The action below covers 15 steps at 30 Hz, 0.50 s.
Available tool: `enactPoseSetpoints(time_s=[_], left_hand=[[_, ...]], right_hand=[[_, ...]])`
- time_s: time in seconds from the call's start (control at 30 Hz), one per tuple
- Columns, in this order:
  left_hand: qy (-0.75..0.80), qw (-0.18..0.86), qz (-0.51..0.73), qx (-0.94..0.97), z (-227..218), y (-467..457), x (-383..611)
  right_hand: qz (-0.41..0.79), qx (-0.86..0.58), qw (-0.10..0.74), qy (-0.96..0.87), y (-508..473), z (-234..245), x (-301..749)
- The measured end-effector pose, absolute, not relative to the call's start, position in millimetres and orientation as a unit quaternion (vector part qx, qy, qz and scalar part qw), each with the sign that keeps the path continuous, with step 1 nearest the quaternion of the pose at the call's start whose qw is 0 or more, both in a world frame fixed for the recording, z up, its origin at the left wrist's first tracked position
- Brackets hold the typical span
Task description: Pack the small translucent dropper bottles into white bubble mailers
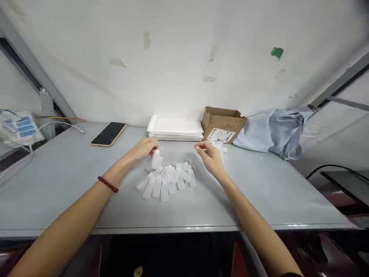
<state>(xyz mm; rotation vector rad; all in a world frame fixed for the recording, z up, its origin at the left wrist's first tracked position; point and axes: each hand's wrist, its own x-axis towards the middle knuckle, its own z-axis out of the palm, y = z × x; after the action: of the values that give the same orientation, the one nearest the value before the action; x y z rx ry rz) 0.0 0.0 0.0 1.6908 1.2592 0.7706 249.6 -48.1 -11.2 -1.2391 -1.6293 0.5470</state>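
A fan of several small white plastic tags [167, 181] with thin loops lies in the middle of the grey table [57, 181]. My left hand [144, 148] is closed in a pinch on one white tag [156, 159], held upright just above the pile's far end. My right hand [209, 154] hovers to the right of the pile, its thumb and forefinger pinched on something small and pale that I cannot make out. A red bead bracelet [107, 184] is on my left wrist.
A phone [108, 134] lies face up at the back left. A stack of white trays [175, 129] and an open cardboard box [222, 125] stand against the wall. Crumpled pale cloth [273, 132] sits to the right, a black cable [325, 169] beyond it.
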Motion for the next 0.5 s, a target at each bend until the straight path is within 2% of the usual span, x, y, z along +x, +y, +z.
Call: enactPoseSetpoints(time_s=[0.17,0.33,0.5], left_hand=[[0.506,0.425,0.257,0.705,-0.1,1.6,-9.0],[0.523,0.402,0.217,0.719,-6.0,3.9,-10.6],[0.535,0.389,0.199,0.723,-6.3,3.9,-10.5]], right_hand=[[0.160,-0.551,0.484,-0.661,-35.5,-15.8,266.1],[0.022,-0.604,0.372,-0.705,-25.0,-24.1,287.3],[-0.009,-0.632,0.315,-0.708,-18.2,-31.0,304.0]])
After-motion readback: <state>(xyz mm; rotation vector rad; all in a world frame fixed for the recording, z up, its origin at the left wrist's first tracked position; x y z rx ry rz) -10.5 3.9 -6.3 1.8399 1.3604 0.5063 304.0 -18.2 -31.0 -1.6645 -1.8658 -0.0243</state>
